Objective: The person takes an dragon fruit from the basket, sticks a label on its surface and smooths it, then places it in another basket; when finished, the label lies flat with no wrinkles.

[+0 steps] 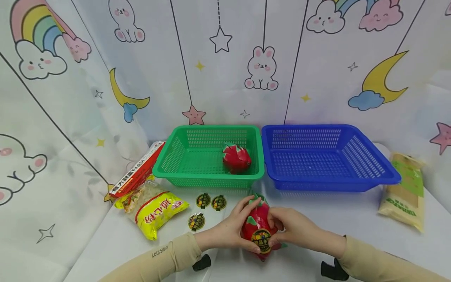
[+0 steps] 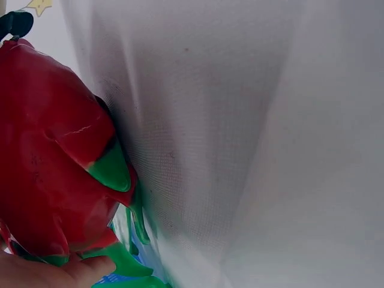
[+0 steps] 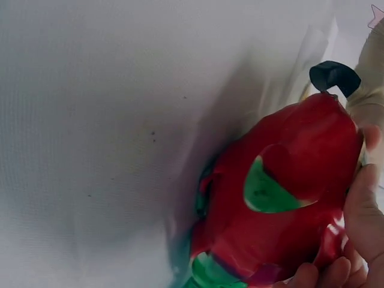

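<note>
A red dragon fruit with green tips [image 1: 260,215] is held at the table's front middle in the head view. My left hand [image 1: 230,231] grips it from the left, fingers over its top and thumb low on its side. On its lower front lies a round black and gold sticker [image 1: 261,239]. My right hand [image 1: 294,227] touches the sticker's right edge with the thumb, its other fingers bent against the fruit. The left wrist view shows the red fruit [image 2: 54,150] above my fingertips; the right wrist view shows it [image 3: 288,186] beside my right hand [image 3: 363,228].
Three round stickers [image 1: 196,221] lie left of the hands. Behind stand a green basket [image 1: 208,181] holding another dragon fruit [image 1: 236,158] and a blue basket [image 1: 324,185]. At the left are a yellow food bag [image 1: 156,213] and red pasta box [image 1: 139,170]; at the right, a beige-green packet [image 1: 405,192].
</note>
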`<action>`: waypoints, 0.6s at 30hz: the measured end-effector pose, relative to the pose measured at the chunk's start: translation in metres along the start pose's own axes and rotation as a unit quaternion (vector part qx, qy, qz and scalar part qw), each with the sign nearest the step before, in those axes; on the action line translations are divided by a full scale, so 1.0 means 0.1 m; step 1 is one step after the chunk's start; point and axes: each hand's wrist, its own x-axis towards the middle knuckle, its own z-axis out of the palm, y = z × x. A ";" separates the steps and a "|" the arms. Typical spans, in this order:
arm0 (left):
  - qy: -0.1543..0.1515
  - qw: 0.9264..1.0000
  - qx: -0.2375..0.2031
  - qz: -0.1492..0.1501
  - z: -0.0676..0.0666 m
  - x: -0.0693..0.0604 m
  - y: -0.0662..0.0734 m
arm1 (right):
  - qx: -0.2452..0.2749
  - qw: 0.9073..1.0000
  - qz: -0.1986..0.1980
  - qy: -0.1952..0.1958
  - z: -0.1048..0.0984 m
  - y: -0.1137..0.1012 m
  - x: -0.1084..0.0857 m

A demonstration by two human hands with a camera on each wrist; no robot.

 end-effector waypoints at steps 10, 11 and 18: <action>-0.011 1.000 -0.015 0.003 -0.04 0.00 0.00 | -0.065 0.997 -0.031 0.005 0.03 0.03 0.01; -0.012 1.000 -0.016 0.004 -0.04 0.00 0.00 | -0.074 0.997 -0.031 0.005 0.03 0.03 0.01; -0.012 1.000 -0.015 0.011 -0.05 0.00 -0.02 | -0.106 0.993 -0.040 0.009 0.06 0.04 0.03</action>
